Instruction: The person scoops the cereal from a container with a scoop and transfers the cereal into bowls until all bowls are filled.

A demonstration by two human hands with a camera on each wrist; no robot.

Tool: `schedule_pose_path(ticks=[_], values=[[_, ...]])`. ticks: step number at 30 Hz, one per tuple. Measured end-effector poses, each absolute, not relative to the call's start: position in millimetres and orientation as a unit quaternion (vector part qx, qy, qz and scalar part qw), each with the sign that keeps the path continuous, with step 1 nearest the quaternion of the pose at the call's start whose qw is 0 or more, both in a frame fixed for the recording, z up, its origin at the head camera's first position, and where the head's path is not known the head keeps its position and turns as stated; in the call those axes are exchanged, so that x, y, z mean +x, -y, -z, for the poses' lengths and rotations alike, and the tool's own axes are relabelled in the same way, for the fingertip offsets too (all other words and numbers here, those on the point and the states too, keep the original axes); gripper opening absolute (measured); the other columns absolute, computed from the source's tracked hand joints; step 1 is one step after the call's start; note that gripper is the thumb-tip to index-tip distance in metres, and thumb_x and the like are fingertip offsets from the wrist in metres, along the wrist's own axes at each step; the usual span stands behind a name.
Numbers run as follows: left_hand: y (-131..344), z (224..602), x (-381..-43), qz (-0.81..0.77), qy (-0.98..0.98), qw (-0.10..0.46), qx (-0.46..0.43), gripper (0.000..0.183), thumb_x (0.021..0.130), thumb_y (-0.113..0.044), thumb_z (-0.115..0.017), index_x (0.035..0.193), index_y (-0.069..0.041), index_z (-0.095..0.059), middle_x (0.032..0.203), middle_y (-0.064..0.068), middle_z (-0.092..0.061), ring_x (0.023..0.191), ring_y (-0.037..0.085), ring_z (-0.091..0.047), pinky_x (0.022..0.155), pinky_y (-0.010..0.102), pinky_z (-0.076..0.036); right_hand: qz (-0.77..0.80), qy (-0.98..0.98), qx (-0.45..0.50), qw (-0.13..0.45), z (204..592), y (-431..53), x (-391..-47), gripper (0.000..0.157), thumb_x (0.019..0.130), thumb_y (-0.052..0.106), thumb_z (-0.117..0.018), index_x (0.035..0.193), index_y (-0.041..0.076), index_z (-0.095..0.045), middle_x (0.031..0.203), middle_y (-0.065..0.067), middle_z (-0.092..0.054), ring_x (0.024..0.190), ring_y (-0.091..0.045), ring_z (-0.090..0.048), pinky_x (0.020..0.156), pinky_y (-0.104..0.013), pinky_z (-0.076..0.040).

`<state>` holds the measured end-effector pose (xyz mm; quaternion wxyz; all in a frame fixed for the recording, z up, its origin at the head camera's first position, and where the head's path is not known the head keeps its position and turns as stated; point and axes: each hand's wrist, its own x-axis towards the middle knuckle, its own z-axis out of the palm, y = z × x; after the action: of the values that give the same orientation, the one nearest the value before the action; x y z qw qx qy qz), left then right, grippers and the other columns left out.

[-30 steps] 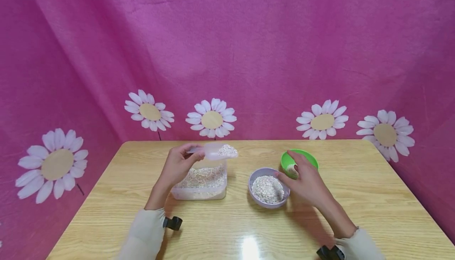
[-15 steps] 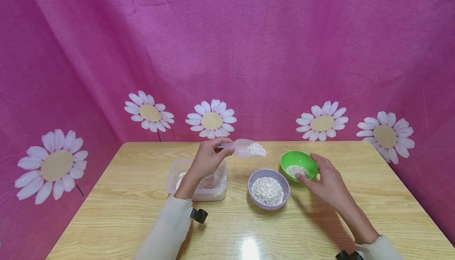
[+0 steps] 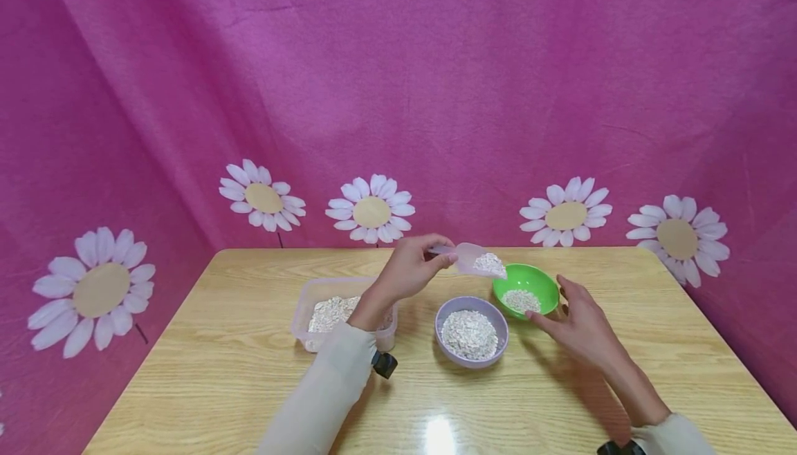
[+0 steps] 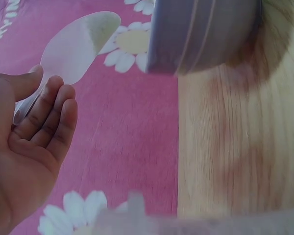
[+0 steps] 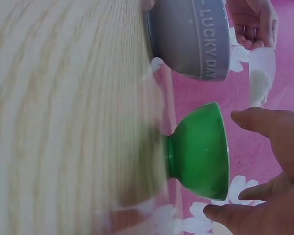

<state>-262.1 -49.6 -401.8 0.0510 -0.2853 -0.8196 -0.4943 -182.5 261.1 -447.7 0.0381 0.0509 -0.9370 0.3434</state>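
Observation:
In the head view my left hand (image 3: pixel 407 268) pinches the handle of a translucent scoop (image 3: pixel 467 258), thumb on one side and fingers on the other. White flakes (image 3: pixel 490 264) fill the scoop's front end, whose tip overlaps the left rim of a green bowl (image 3: pixel 529 276). Inside that bowl lies a small heap of the same flakes (image 3: pixel 521 301). My right hand (image 3: pixel 579 320) is spread beside the bowl's right side, thumb near the front rim; in the right wrist view a gap shows between fingers and the green bowl (image 5: pixel 201 156).
A lavender bowl (image 3: pixel 441 344) heaped with flakes stands just left and in front of the green one. Farther left is a translucent rectangular tub (image 3: pixel 301 310) of flakes, partly covered by my left forearm. A pink curtain (image 3: pixel 398 95) with daisies hangs behind the wooden table (image 3: pixel 205 372).
My left hand has carried the loaded scoop rightward from over the tub to the green bowl's edge. My right hand has shifted right, from across the green bowl to beside it.

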Motion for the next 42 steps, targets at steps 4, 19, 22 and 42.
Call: schedule_pose_path(ticks=[4, 19, 22, 42], values=[[36, 400, -265, 0.466, 0.832, 0.036, -0.299, 0.017, 0.103, -0.017, -0.074, 0.115, -0.005, -0.078, 0.094, 0.007, -0.078, 0.080, 0.008, -0.064, 0.070, 0.019, -0.051, -0.354, 0.933, 0.057, 0.030, 452, -260, -186, 0.107, 0.094, 0.036, -0.084, 0.157, -0.023, -0.023, 0.149, -0.047, -0.041, 0.137, -0.062, -0.048, 0.112, -0.069, -0.045], [13, 400, -272, 0.344, 0.865, 0.015, -0.365, 0.017, 0.105, -0.019, -0.072, 0.114, -0.006, -0.078, 0.104, 0.005, -0.082, 0.087, 0.005, -0.069, 0.077, 0.017, -0.052, -0.361, 0.931, 0.043, 0.007, 455, -257, -189, 0.107, 0.096, 0.037, -0.083, 0.157, -0.024, -0.021, 0.151, -0.048, -0.040, 0.138, -0.060, -0.051, 0.110, -0.062, -0.049], [10, 394, -273, 0.317, 0.869, 0.022, -0.380, 0.019, 0.106, -0.020, -0.071, 0.116, -0.006, -0.078, 0.106, 0.005, -0.082, 0.092, 0.007, -0.073, 0.080, 0.016, -0.053, -0.359, 0.933, 0.040, 0.005, 455, -257, -189, 0.107, 0.096, 0.037, -0.083, 0.158, -0.024, -0.021, 0.152, -0.048, -0.039, 0.139, -0.060, -0.051, 0.110, -0.063, -0.050], [19, 371, -269, 0.331, 0.861, 0.038, -0.384, 0.020, 0.105, -0.018, -0.071, 0.119, -0.005, -0.078, 0.108, 0.007, -0.081, 0.086, 0.009, -0.067, 0.075, 0.018, -0.051, -0.361, 0.932, 0.036, 0.005, 453, -256, -187, 0.106, 0.096, 0.036, -0.083, 0.158, -0.023, -0.022, 0.151, -0.047, -0.041, 0.139, -0.060, -0.050, 0.113, -0.065, -0.047]])
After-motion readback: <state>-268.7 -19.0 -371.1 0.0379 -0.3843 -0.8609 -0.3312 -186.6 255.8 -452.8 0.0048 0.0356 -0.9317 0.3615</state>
